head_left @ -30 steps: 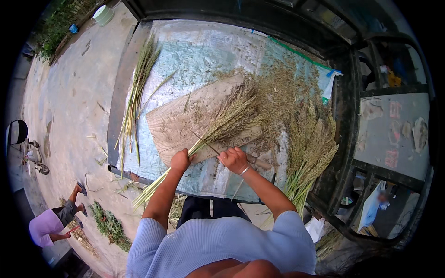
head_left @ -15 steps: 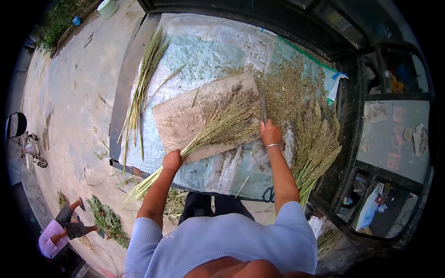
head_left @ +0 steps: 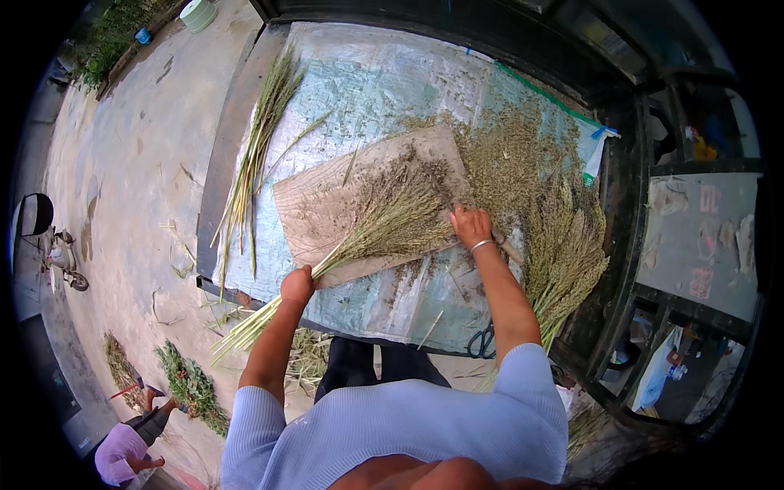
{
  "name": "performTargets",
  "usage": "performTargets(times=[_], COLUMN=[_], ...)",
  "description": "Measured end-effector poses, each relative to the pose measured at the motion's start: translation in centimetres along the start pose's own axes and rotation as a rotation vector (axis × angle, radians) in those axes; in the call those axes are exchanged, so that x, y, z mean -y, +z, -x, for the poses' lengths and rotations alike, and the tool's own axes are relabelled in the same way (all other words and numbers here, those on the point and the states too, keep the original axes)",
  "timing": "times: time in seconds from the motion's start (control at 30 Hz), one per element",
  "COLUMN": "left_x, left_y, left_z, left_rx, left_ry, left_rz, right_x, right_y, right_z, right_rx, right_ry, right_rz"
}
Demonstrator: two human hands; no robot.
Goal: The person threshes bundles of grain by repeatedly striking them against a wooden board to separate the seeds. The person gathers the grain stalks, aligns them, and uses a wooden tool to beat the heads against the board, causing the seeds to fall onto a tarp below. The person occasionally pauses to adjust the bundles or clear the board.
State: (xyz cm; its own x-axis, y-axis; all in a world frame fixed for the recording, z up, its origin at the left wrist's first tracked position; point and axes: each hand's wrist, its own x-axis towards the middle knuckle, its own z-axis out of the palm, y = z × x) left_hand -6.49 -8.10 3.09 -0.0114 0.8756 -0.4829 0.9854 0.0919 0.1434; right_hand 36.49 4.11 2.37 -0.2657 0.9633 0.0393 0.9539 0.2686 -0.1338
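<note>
My left hand (head_left: 297,286) is closed round the pale stalks of a bunch of seed heads (head_left: 392,212), which lie fanned out on a wooden board (head_left: 314,204). Over the board's right end, my right hand (head_left: 472,225) grips a flat-bladed knife (head_left: 511,247). Its handle sticks out below the hand, and most of the blade is hidden or seen edge-on at the seed heads. Loose seeds and husks (head_left: 510,155) are scattered beyond the board.
The board rests on a pale blue sheet (head_left: 367,82). One bundle of stalks (head_left: 265,131) lies at the left, another bundle (head_left: 567,245) at the right. Black-handled scissors (head_left: 481,342) lie at the near edge. Another person (head_left: 126,449) is bent over at lower left, by cut plants (head_left: 192,384).
My right hand has shifted slightly left, and the knife has turned from upright along the board's end to slanting across the seed heads. My left hand keeps its grip. The other person has moved.
</note>
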Motion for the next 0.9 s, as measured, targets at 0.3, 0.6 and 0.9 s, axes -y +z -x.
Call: performTargets(times=[0.3,0.6,0.9], left_x=[1.0,3.8,4.2], left_y=[0.8,-0.1,-0.6], left_z=[1.2,-0.4,-1.0], left_rx=[0.084,0.071,0.04], left_ry=[-0.036,0.081,0.086], left_rz=[0.065,0.134,0.003], right_x=[12.5,3.7,18.2], right_y=[-2.3,1.1,-3.7], right_z=[6.0,5.2,3.1], right_rx=[-0.163,-0.029,-0.125], right_ry=[-0.054,0.215,-0.154], right_rz=[-0.265,0.101,-0.165])
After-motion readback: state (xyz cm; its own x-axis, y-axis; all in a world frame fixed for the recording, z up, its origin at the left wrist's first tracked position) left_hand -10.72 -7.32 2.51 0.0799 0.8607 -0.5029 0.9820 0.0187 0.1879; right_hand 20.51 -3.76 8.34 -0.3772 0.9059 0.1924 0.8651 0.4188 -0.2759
